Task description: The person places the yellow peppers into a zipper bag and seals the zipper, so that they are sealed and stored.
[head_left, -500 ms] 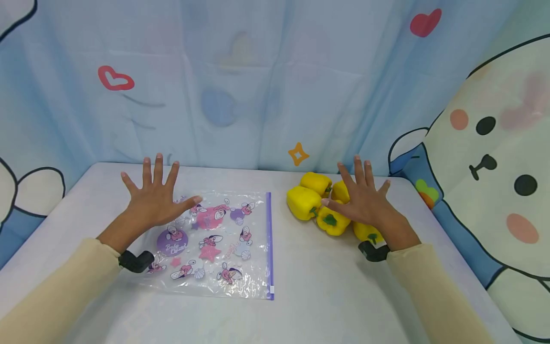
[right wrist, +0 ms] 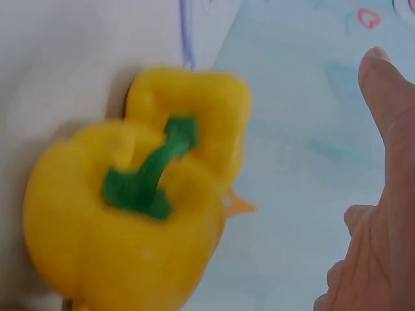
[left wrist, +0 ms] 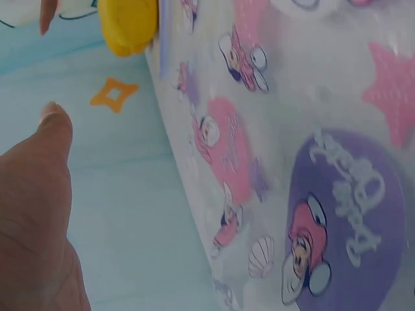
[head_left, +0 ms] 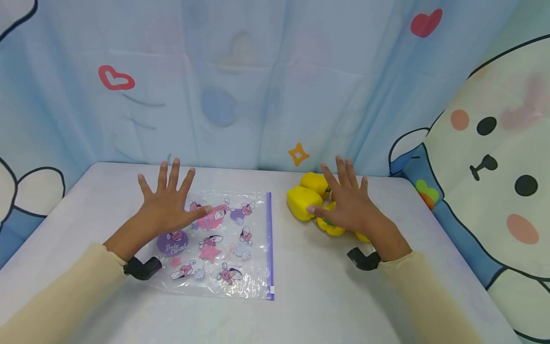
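Glossy plastic and soft cloth before you.
At your eleven o'clock, the clear, rectangular plastic zip bag [head_left: 229, 239] looks thin, shiny and slightly crinkled, with small bright highlights; its straight purple plastic closure strip [head_left: 269, 243] looks smooth. At your one o'clock, the rounded yellow bell peppers [head_left: 302, 202] look smooth with a soft sheen; you cannot tell whether they are real or plastic. Below both, the broad white tabletop [head_left: 301, 296] looks smooth, with a low sheen. At twelve o'clock, the pale blue printed cloth curtain [head_left: 240, 62] has soft, matt folds. Your cream cloth sleeves [head_left: 64, 291] look matt; the bent black wrist pieces [head_left: 143, 269] resemble plastic.
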`<state>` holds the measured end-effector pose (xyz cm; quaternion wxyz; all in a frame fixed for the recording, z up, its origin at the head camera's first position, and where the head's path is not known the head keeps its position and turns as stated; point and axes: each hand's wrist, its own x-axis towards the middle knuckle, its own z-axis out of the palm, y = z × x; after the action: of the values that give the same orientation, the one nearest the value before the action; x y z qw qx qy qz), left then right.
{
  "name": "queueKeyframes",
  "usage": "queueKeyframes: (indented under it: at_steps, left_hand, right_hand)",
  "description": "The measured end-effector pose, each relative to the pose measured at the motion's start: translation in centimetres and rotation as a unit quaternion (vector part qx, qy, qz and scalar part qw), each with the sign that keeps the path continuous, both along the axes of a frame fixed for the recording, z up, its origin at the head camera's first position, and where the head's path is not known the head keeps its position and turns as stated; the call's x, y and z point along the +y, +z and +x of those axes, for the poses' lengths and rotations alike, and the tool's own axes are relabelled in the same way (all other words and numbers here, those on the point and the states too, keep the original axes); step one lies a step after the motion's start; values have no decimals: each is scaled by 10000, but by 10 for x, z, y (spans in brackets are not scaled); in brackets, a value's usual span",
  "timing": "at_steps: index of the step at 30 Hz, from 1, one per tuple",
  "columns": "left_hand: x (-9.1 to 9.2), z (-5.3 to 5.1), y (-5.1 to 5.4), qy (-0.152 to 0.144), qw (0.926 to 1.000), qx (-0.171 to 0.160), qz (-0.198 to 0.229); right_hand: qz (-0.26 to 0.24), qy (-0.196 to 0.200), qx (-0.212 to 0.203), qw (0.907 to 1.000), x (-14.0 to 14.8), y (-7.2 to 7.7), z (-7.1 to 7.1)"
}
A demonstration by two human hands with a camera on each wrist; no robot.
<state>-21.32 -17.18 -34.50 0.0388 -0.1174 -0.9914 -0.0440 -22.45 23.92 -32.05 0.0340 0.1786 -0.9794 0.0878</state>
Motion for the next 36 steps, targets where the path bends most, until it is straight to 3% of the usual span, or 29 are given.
queueKeyframes:
  at_steps: [5,13,27,36]
  left_hand:
    - [13,8,-1,-306,9994,-119,-56]
    - [35,23,-13,-743,9972,-62,90]
    - [56,35,-46,-1159,9924,-340,248]
    - [63,43,-52,-1440,9876,-558,270]
  right_hand:
    - [-228,449,135,9986,-16,-3,8]
    - [-453,829,-171,9954,-37,-10,24]
    - [-191,1292,-427,9905,-60,-39,38]
    - [92,1403,-777,9870,-68,-54,41]
